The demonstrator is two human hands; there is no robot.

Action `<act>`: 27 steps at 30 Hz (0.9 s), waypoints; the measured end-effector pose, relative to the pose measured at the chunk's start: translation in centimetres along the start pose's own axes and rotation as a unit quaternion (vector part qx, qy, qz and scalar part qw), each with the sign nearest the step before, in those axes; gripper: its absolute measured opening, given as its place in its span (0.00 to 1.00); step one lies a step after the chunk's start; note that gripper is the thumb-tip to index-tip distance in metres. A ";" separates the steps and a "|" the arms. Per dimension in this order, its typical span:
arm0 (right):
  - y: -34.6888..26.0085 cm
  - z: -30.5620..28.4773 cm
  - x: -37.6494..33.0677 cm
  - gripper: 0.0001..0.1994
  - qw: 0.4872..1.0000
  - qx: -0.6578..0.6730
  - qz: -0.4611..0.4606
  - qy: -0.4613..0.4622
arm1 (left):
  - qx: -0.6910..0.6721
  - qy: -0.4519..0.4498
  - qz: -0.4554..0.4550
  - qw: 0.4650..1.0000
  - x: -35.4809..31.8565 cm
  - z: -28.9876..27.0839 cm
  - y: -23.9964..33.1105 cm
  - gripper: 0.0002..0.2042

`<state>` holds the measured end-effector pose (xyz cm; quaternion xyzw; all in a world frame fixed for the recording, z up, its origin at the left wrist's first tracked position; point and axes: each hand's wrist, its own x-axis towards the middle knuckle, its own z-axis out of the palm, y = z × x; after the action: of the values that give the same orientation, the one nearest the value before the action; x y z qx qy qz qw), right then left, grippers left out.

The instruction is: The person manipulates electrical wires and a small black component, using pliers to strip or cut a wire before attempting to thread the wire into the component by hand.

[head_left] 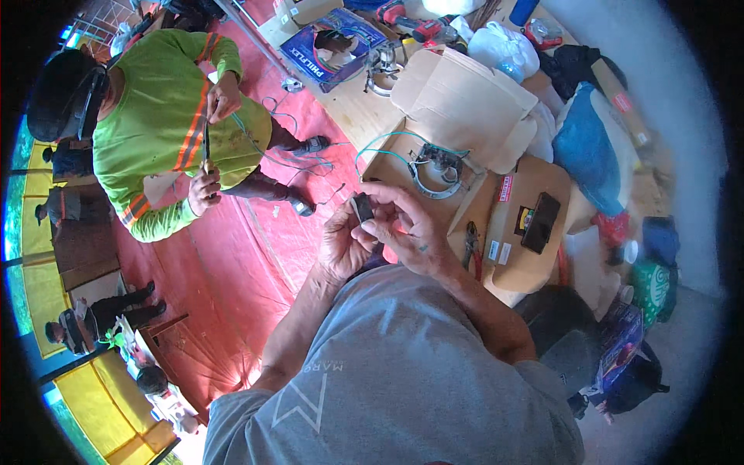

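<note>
A small dark block-shaped part (362,208) is pinched between the fingers of both my hands, in front of my chest. My left hand (341,246) grips it from the left and below. From the right, my right hand (411,226) closes its thumb and fingers on the same piece. The fingers cover much of it, so its exact kind does not show. Just beyond my hands, an opened cardboard box (387,147) holds a ring-shaped metal fixture (438,172) with a dark top. A thin green wire (358,159) loops from the fixture toward my hands.
Pliers with red handles (472,242) lie right of my hands, near a phone (541,223) on cardboard (508,252). Another fixture (382,68) and a red power drill (411,23) lie farther back. On the left, a person in a yellow-green shirt (155,108) handles wire above a red floor covering (240,271).
</note>
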<state>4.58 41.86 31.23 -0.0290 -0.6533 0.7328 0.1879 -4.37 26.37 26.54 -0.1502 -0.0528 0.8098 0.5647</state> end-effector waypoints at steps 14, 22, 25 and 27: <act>-0.5 0.9 -0.1 0.25 0.995 -0.094 0.008 -0.042 | 0.304 0.088 0.123 0.941 -0.5 2.3 -0.1 0.27; 1.6 -0.7 -0.8 0.17 0.979 -0.184 0.027 -0.085 | 0.552 -0.007 0.289 0.782 -0.6 2.4 0.6 0.10; 0.6 0.0 -0.5 0.15 0.995 -0.023 0.081 -0.051 | 0.548 0.032 0.281 0.787 -0.9 4.0 -0.1 0.11; 1.5 -0.1 -0.7 0.12 0.984 0.120 0.126 -0.044 | 0.600 0.053 0.277 0.748 -1.3 3.8 -0.1 0.11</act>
<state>4.92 41.64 29.58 -0.0558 -0.5596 0.8242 0.0671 -5.01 25.52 30.45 0.1690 0.5184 0.7862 0.2908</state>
